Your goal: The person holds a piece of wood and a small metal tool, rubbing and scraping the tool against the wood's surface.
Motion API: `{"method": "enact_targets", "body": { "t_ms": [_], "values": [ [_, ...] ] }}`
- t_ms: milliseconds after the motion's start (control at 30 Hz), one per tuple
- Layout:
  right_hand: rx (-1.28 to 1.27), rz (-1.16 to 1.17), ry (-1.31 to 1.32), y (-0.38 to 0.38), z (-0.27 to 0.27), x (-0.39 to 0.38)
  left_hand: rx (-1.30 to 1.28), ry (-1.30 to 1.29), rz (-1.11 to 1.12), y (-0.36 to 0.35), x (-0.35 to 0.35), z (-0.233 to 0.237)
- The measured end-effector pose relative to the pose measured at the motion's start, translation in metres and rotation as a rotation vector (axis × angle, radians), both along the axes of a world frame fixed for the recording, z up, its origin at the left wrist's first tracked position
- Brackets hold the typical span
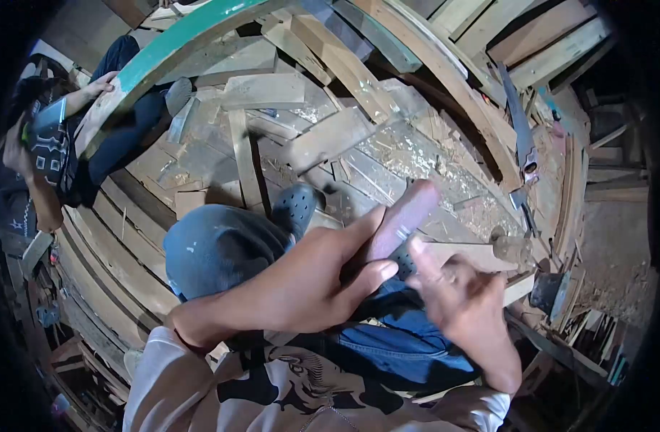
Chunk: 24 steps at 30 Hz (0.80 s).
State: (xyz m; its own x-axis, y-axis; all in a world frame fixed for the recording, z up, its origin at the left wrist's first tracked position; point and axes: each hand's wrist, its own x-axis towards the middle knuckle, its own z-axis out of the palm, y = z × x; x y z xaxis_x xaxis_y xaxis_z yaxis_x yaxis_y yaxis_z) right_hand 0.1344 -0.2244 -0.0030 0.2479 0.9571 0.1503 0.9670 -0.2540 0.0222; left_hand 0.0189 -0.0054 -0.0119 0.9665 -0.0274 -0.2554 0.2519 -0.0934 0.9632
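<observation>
My left hand (315,270) is closed around a pinkish-purple oblong block (404,218) with rounded ends and small white marks on its side. The block points up and away from me, in front of my lap. Beside its lower right edge is my right hand (463,299), its index finger stretched toward the block and the other fingers loosely curled. Nothing shows in the right hand. Below both hands are my blue jeans (402,345), and a dark perforated clog (297,207) is on one foot.
At left a person (38,151) rests a hand on a curved green-edged beam (164,54). Wood offcuts (330,137) and shavings cover the floor ahead. A handsaw (518,122) leans at right, near a clear jar (513,248). Long planks (114,248) lie on the left.
</observation>
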Motion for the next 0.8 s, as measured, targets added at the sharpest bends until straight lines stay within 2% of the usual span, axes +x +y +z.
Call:
{"method": "enact_targets", "body": {
  "t_ms": [67, 133, 167, 200, 267, 333, 400, 433, 467, 533, 600, 667, 700, 733, 800],
  "values": [
    [0.04, 0.066, -0.001, 0.001, -0.001, 0.007, -0.057, 0.035, -0.01, 0.001, 0.003, 0.002],
    [-0.025, -0.13, 0.054, 0.009, 0.007, 0.022, -0.16, 0.147, 0.038, 0.0, 0.005, 0.007],
    [-0.098, -0.145, 0.041, 0.002, 0.001, 0.015, -0.057, -0.004, 0.035, -0.001, 0.001, -0.003],
    [0.113, 0.05, -0.074, 0.005, -0.009, 0.012, -0.047, -0.014, 0.037, -0.001, 0.001, -0.001],
    [0.042, 0.066, 0.042, 0.006, 0.004, 0.006, -0.049, 0.006, 0.008, -0.001, 0.0, 0.0],
    [0.071, -0.109, 0.044, 0.0, -0.011, 0.026, -0.057, 0.009, 0.031, -0.006, 0.0, 0.0],
    [0.041, -0.038, -0.045, 0.0, -0.006, 0.013, -0.013, 0.032, 0.014, -0.003, 0.0, 0.003],
    [0.072, -0.003, 0.019, -0.002, -0.004, -0.003, -0.126, 0.189, -0.035, 0.003, 0.004, 0.017],
    [0.021, 0.021, 0.018, -0.002, 0.0, -0.005, -0.118, 0.191, -0.042, 0.001, 0.004, 0.011],
    [-0.007, -0.138, 0.03, -0.003, -0.001, 0.016, -0.037, -0.186, 0.099, -0.009, 0.003, -0.009],
    [-0.086, -0.209, 0.028, -0.004, 0.001, 0.014, 0.007, -0.154, 0.086, -0.007, 0.001, -0.005],
    [0.052, 0.004, 0.105, -0.005, -0.004, 0.0, -0.045, -0.103, 0.057, -0.006, -0.001, -0.004],
    [-0.014, 0.001, 0.018, -0.002, 0.006, 0.007, 0.004, -0.104, 0.063, -0.007, 0.001, 0.0],
    [-0.045, -0.132, 0.052, -0.006, 0.002, 0.017, -0.002, -0.096, 0.059, -0.008, 0.0, -0.002],
    [-0.072, -0.136, -0.062, -0.007, 0.0, 0.017, -0.011, -0.132, 0.093, -0.008, 0.002, -0.005]
  ]
}}
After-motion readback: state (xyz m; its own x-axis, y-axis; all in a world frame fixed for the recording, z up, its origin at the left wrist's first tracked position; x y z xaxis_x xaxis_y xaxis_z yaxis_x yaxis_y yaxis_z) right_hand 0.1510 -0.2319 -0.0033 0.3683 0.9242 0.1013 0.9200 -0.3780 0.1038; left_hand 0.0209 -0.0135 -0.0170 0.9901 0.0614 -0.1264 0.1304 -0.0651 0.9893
